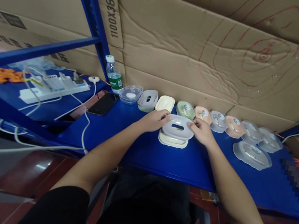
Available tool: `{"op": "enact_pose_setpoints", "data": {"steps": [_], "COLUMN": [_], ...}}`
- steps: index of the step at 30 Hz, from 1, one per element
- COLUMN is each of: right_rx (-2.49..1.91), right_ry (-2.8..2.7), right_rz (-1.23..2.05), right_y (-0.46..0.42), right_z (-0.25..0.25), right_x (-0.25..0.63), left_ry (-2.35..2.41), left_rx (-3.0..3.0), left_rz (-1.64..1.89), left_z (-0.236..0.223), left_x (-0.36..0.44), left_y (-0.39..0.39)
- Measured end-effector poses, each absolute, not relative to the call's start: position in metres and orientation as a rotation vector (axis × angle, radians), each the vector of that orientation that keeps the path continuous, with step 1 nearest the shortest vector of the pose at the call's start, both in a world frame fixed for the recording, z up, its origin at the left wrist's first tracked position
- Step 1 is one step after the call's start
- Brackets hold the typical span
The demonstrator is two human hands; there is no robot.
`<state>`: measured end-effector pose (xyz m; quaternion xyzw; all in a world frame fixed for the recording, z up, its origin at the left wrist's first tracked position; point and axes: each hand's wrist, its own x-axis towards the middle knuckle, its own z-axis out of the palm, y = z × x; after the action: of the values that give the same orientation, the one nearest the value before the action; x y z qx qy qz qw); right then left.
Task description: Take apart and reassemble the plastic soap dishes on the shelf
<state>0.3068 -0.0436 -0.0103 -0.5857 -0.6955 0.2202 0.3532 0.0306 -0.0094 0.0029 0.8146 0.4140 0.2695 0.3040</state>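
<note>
Left hand point(156, 121) is pinching slotted grey tray point(179, 133), right hand point(203, 131) is clamping its right end, cream dish point(172, 142) is showing nearer

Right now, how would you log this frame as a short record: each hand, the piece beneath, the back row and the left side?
Left hand: grips the left end of a grey slotted tray
Right hand: grips its right end
Beneath: cream tray, partly hidden; whether the two touch cannot be told
Back row, from left: clear container, second slotted piece, cream dish, green box, peach box, more boxes rightward
Left side: phone, bottle
Surface: blue table
</note>
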Motion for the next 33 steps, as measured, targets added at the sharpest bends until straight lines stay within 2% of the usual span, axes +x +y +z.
{"op": "enact_pose_setpoints", "data": {"steps": [6,12,14,17,21,23,25,28,30,33], "right_rx": [-1.834,-1.754,-1.753,-1.739,-1.719,-1.713,-1.703,-1.704,-1.726,-1.751], "right_ry": [-2.242,-2.324,-2.321,-2.311,-2.306,-2.315,-2.318,-2.321,-2.321,-2.326], "right_rz": [0.579,0.499,0.5,0.523,0.55,0.548,0.542,0.537,0.538,0.542], "right_y": [-0.045,-0.047,-0.046,-0.045,-0.044,-0.044,-0.044,-0.044,-0.044,-0.044], "right_z": [-0.009,-0.01,-0.011,-0.012,-0.014,-0.014,-0.014,-0.014,-0.014,-0.013], "right_x": [0.307,0.306,0.306,0.308,0.309,0.309,0.309,0.31,0.31,0.309], "left_ry": [1.198,1.189,1.191,1.232,1.67,1.946,2.151,2.217,2.22,2.211], "left_rx": [2.572,2.64,2.644,2.602,2.372,2.222,2.069,1.899,1.83,1.788], "left_rz": [0.328,0.281,0.337,0.631,1.134,1.117,0.888,0.588,0.624,0.881], "left_z": [-0.011,-0.018,-0.014,0.002,0.025,0.028,0.025,0.016,0.012,0.014], "left_x": [0.031,0.034,0.034,0.026,-0.014,-0.04,-0.063,-0.081,-0.084,-0.08], "left_y": [-0.009,-0.009,-0.011,-0.01,0.005,0.017,0.03,0.043,0.046,0.044]}}
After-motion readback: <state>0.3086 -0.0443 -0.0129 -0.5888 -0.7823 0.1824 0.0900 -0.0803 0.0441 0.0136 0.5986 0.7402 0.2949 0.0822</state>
